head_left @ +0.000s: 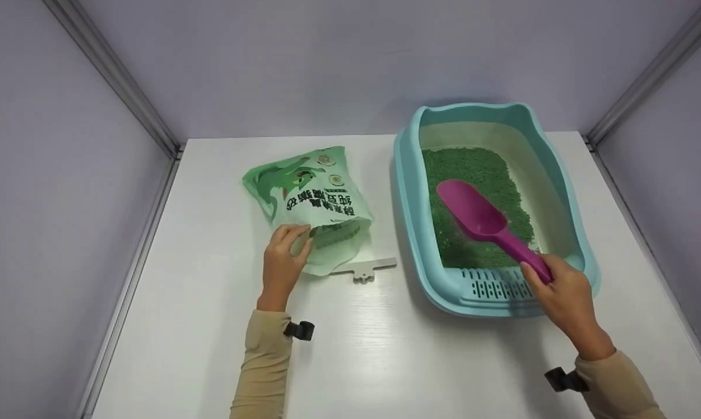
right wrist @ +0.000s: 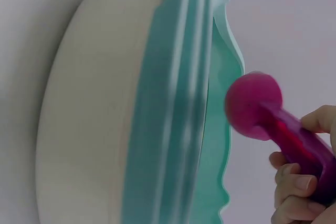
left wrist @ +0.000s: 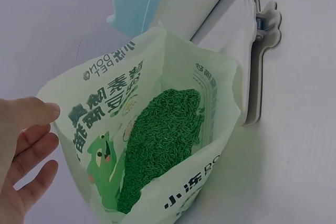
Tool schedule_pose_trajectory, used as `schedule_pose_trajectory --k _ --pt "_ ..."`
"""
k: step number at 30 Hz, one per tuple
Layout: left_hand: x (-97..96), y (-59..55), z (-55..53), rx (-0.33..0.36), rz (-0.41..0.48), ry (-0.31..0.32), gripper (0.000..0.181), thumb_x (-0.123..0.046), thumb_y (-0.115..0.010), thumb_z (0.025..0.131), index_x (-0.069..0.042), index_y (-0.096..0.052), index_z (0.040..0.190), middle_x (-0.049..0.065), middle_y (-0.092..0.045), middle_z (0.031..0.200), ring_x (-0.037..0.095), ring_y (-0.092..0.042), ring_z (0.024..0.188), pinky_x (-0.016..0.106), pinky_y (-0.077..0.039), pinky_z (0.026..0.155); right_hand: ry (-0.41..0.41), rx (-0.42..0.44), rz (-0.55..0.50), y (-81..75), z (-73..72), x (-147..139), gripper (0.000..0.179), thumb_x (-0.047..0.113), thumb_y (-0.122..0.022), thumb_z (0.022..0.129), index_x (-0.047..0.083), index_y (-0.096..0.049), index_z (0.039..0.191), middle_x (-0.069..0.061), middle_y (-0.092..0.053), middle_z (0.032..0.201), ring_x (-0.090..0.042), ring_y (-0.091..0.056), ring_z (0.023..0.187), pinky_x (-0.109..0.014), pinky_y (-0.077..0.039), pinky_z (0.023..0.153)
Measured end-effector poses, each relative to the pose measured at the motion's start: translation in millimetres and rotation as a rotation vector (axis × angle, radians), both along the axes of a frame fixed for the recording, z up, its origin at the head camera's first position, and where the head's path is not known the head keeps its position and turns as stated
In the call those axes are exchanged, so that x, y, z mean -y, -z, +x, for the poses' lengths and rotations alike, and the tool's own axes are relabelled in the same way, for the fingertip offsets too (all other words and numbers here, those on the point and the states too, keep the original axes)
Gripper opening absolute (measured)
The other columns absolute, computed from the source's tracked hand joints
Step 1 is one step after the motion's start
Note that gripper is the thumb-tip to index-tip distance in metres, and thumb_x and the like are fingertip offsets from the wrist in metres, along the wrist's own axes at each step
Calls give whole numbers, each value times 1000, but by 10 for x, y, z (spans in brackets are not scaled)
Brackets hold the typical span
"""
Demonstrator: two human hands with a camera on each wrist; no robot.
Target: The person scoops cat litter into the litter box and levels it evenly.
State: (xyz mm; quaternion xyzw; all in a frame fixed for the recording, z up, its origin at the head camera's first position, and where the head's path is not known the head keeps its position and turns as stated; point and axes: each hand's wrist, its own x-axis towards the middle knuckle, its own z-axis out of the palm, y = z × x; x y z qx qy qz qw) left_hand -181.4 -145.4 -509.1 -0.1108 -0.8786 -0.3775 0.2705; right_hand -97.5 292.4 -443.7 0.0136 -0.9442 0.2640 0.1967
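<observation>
A pale green cat litter bag (head_left: 327, 201) lies with its mouth open toward me. Green litter pellets (left wrist: 163, 135) show inside it in the left wrist view. My left hand (head_left: 283, 256) pinches the bag's rim at the left corner, thumb over the edge; the index finger is largely hidden in the left wrist view. With my right hand (head_left: 563, 294) I grip the handle of a magenta scoop (head_left: 473, 209). No litter shows in its bowl, which is above the blue litter box (head_left: 411, 192). Green litter (head_left: 470, 160) covers much of the box floor.
A grey sealing clip (head_left: 365, 269) lies on the white table (head_left: 350, 349) by the bag's mouth, left of the litter box. The box has raised walls and a slotted front ledge (head_left: 496, 285). Pale walls (head_left: 327, 70) enclose the table's back and sides.
</observation>
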Motion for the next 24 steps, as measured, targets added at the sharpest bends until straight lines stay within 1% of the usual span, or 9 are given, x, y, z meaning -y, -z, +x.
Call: schedule_pose_trajectory --k 3,7,12,16,21,24 --pt "31 26 35 10 -3 -14 22 -2 -73 81 -4 -72 103 12 -66 100 25 -64 99 36 -57 86 -36 -70 -38 45 13 77 15 6 -72 78 -4 -65 87 -5 -47 57 1 -30 53 -16 -23 47" --pt "80 64 84 13 -8 -22 20 -3 -74 82 -2 -73 101 12 -68 101 25 -65 100 35 -56 89 -91 -115 -75 89 25 178 14 2 -73 76 -3 -66 88 -2 -46 59 3 -29 54 -15 -23 47" --pt "140 126 138 3 -22 -31 18 -4 -72 83 -1 -73 101 12 -70 102 26 -66 100 36 -55 90 -147 -126 -98 139 36 306 15 1 -73 76 0 -67 90 0 -48 60 4 -30 54 -15 -25 48" --pt "196 185 175 -13 -9 -47 15 -2 -70 85 0 -73 99 12 -70 102 26 -66 100 36 -55 89 -191 -128 -109 194 60 414 16 1 -74 75 1 -67 89 1 -50 62 3 -32 56 -15 -26 48" --pt "262 238 210 -18 7 -72 14 0 -68 86 2 -72 100 13 -71 103 28 -65 101 36 -54 90 -270 -153 -83 286 86 560 20 1 -75 71 3 -67 89 -1 -55 66 2 -36 59 -16 -29 50" --pt "291 261 231 -8 4 -83 15 1 -67 87 2 -72 100 14 -71 104 28 -66 102 36 -54 90 -315 -159 -56 340 99 639 21 2 -76 70 4 -66 88 -1 -55 65 2 -37 59 -15 -30 50"
